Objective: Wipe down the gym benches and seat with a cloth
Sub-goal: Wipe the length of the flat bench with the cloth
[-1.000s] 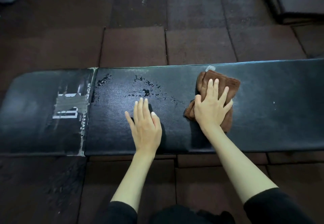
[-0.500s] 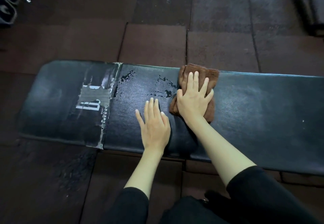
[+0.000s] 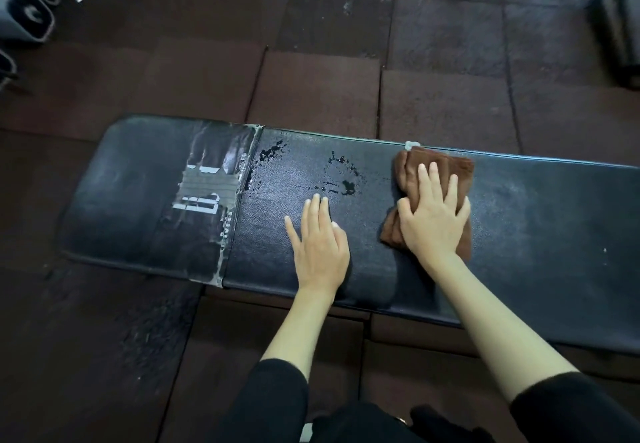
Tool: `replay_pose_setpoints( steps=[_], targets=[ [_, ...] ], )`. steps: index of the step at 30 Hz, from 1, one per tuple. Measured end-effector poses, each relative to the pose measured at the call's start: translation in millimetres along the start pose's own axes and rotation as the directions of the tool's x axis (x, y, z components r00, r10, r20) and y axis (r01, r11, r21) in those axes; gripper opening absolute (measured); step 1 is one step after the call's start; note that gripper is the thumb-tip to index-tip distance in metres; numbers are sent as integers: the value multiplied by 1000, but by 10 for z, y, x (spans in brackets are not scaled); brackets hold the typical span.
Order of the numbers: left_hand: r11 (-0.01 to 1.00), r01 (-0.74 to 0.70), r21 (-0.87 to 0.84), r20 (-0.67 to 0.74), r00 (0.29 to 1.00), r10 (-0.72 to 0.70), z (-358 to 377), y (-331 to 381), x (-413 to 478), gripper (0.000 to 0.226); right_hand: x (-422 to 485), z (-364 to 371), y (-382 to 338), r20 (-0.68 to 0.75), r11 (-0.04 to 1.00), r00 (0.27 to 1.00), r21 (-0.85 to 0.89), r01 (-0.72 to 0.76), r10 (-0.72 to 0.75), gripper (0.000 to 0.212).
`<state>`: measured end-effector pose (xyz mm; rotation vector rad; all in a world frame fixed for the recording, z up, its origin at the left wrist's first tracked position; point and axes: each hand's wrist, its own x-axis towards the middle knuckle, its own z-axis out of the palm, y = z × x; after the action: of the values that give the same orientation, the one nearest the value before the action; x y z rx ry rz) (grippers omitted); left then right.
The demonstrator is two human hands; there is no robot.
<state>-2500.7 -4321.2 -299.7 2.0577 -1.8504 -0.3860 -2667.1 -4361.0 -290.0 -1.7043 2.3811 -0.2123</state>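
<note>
A long black padded gym bench (image 3: 540, 234) lies across the view, low over the floor. Its left section (image 3: 138, 193) is worn, with taped and peeling patches. Dark wet spots (image 3: 341, 179) dot the pad's middle. A folded brown cloth (image 3: 412, 172) lies on the pad right of the spots. My right hand (image 3: 433, 220) presses flat on the cloth with fingers spread. To the left, my left hand (image 3: 320, 245) rests flat on the bare pad, fingers straight, holding nothing.
Dark reddish rubber floor tiles (image 3: 443, 106) surround the bench. Grey metal tube ends (image 3: 31, 9) stick in at the top left corner. Another dark padded piece (image 3: 620, 26) sits at the top right edge.
My right hand slid the cloth left toward the wet spots, then back right along the pad. My left hand stayed planted. The camera shifted, showing more of the bench's left end.
</note>
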Motion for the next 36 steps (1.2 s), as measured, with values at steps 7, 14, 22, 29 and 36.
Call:
replay_pose_setpoints(
  steps=[7, 14, 22, 29, 36],
  targets=[
    [999, 18, 37, -68, 998, -15, -212, -243, 109, 56, 23, 92, -342, 8, 993, 993, -12, -116, 116, 67],
    [982, 161, 104, -113, 982, -149, -343, -789, 276, 54, 97, 211, -868, 26, 999, 999, -28, -45, 45, 68],
    [977, 210, 42, -156, 967, -201, -360, -847, 320, 56, 139, 357, -1520, 53, 992, 991, -34, 125, -123, 67],
    [963, 204, 178, -239, 958, -158, -435, -1185, 378, 47, 167, 467, -1981, 76, 966, 964, -26, 257, -255, 68],
    [958, 194, 209, -268, 954, -135, -527, -1305, 398, 46, 117, 537, -2167, 80, 939, 936, 0, 344, -343, 66]
  ],
)
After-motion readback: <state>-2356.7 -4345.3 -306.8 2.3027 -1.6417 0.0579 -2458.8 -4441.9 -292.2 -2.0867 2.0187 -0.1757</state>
